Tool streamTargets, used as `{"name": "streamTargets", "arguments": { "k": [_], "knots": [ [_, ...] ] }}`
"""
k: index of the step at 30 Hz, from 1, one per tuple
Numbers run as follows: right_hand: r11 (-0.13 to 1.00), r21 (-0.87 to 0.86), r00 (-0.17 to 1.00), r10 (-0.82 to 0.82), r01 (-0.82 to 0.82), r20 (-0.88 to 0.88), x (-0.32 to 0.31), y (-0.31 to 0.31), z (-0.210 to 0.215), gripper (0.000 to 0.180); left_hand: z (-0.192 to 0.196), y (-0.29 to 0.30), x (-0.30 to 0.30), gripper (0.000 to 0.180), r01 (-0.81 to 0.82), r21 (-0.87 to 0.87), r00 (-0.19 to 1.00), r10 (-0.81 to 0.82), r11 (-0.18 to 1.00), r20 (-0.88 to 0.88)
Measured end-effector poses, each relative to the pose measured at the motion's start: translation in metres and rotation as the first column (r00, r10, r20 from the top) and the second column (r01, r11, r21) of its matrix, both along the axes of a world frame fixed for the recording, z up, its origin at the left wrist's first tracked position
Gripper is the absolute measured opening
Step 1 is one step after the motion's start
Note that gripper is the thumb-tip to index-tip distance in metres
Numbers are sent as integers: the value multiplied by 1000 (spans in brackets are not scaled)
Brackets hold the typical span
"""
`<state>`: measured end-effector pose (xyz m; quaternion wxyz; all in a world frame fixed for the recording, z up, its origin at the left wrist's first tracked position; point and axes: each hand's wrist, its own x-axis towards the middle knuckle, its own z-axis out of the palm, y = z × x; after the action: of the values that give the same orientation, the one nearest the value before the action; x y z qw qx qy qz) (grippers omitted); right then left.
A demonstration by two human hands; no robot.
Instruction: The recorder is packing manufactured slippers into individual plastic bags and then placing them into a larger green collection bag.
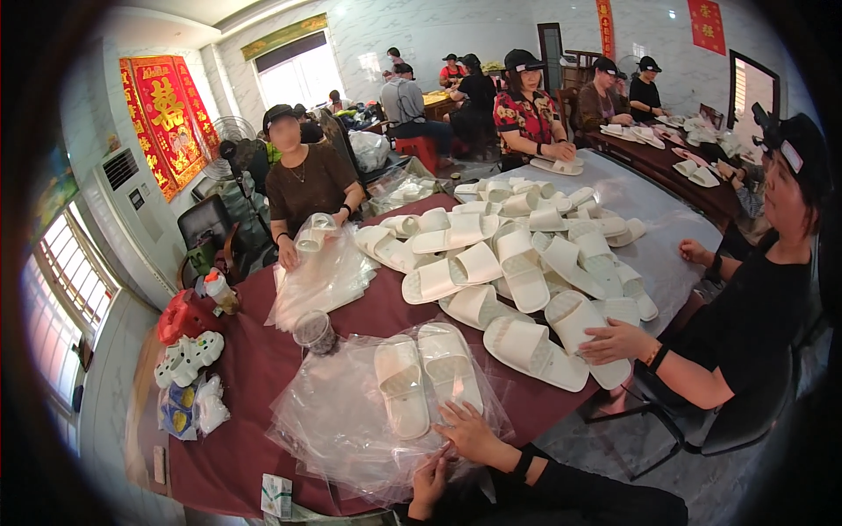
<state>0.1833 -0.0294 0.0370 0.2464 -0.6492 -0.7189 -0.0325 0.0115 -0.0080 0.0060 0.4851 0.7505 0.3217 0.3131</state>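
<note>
Two white slippers, a left one (403, 386) and a right one (451, 368), lie side by side, toes away from me, on a loose stack of clear plastic bags (324, 421). My right hand (474, 435) rests at the heel of the right slipper, its fingers stretched out over the plastic. Below and left of it, my left hand (429, 484) has its fingers closed at the near edge of a clear bag. Whether the slippers sit inside a bag or on top of it, I cannot tell.
A large heap of white slippers (517, 254) covers the table's middle. A clear cup (314, 331) stands beyond the bags; a red bag (186, 317) and white clogs (189, 358) sit left. One person handles slippers and bags opposite; another person's hand (614, 342) touches the heap at right.
</note>
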Motion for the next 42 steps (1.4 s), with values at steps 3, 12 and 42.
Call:
{"name": "streamTargets", "arguments": {
  "k": [3, 12, 42],
  "knots": [
    [998, -48, 998, 30, -32, -57, 1, 1, -5, 32, 2, 0, 0, 33, 0, -17, 1000, 0, 1000, -8],
    [1000, -27, 784, -10, -8, -621, -1, 5, -30, 26, -24, 0, 3, 36, -80, 21, 996, 81, 997, -23],
    [998, -48, 553, -57, 31, -831, -15, -16, -30, 17, -64, 9, -7, 20, -60, -42, 998, 59, 997, -11]
  ]
}}
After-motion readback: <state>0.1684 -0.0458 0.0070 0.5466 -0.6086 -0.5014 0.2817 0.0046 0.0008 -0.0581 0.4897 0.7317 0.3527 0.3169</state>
